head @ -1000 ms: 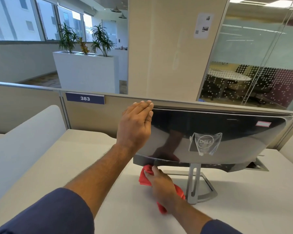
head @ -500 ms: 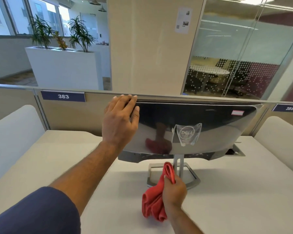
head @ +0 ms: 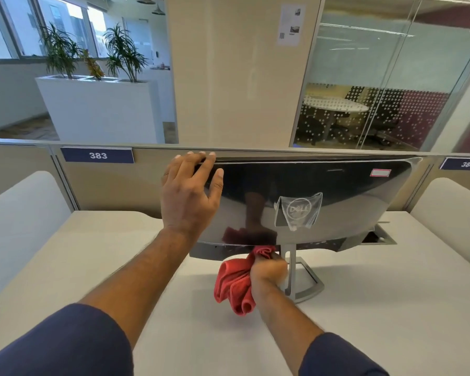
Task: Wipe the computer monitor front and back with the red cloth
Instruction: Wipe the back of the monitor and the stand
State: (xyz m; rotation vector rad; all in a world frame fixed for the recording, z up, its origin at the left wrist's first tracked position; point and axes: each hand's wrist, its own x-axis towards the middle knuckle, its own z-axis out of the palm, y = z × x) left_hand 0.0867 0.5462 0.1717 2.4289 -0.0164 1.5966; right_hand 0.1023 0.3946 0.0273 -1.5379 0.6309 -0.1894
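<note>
The computer monitor (head: 345,196) stands on the white desk with its glossy black back toward me, a silver logo plate in its middle. My left hand (head: 189,191) grips the monitor's top left corner, fingers curled over the upper edge. My right hand (head: 267,270) is closed on the bunched red cloth (head: 235,283) just below the monitor's bottom edge, left of the silver stand (head: 304,280). The cloth's top touches the lower rim, and its folds hang toward the desk. The screen side is hidden from me.
The white desk (head: 391,321) has a beige partition (head: 114,183) right behind the monitor, with number plates 383 and 384. A cable cutout (head: 379,237) opens in the desk behind the monitor's right side. White padded dividers flank both sides.
My right hand lifted the cloth off the desk and brought it up to the monitor's bottom edge beside the stand. My left hand stayed on the top corner. The view shifted sideways.
</note>
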